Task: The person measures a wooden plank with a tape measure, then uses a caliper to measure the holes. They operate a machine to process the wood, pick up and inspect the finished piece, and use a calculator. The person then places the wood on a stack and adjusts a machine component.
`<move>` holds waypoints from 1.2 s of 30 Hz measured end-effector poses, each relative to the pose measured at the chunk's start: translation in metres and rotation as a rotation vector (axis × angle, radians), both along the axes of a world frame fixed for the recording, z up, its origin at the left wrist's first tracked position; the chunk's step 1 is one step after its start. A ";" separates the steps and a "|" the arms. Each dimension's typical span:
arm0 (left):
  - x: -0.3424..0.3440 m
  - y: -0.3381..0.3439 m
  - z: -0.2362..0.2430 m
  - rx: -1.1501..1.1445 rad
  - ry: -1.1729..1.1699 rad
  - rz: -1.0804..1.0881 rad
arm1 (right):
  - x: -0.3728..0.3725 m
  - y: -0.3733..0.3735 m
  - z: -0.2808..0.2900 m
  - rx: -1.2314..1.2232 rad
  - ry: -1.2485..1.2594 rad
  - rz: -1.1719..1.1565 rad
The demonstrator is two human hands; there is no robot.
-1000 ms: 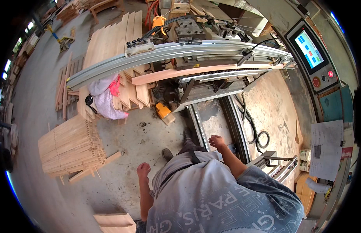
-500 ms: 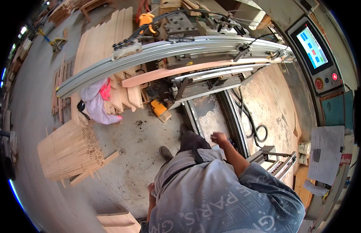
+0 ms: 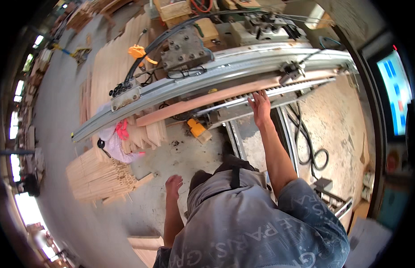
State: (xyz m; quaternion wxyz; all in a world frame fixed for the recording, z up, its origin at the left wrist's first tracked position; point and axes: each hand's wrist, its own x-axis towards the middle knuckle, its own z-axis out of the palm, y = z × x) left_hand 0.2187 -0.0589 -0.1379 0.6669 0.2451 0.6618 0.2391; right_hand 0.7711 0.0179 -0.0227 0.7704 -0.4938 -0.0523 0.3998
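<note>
My right hand (image 3: 261,107) is raised with fingers apart, its fingertips at the lower edge of a long pale wooden board (image 3: 172,109) in the machine; whether they touch it, I cannot tell. The board runs beneath a long aluminium rail (image 3: 216,73), beside a slimmer metal bar (image 3: 314,84). A clamp block (image 3: 291,71) sits above the board to the right of my hand. My left hand (image 3: 174,185) hangs low at my left side, holding nothing, its fingers loosely apart and slightly blurred.
Stacked boards (image 3: 114,67), wood bundles (image 3: 100,174) and a pink-and-lilac cloth (image 3: 122,145) are on the left. A yellow pedal (image 3: 197,129) is on the floor (image 3: 163,156). Black hoses (image 3: 321,158) and a lit control screen (image 3: 392,94) are on the right.
My right hand has risen and reached forward from near my waist to the board. My left hand shows again low at my side. The machine looks closer and the view has turned slightly.
</note>
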 end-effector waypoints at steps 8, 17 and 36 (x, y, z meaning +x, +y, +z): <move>0.095 0.073 0.026 0.152 -0.437 0.175 | -0.029 0.043 -0.054 -0.037 -0.031 -0.149; 0.233 0.215 0.068 0.112 -0.634 0.553 | -0.009 0.017 -0.035 -0.006 -0.141 0.163; 0.143 0.011 0.100 -0.007 -0.692 0.476 | 0.314 -0.134 -0.083 -0.083 0.399 -0.332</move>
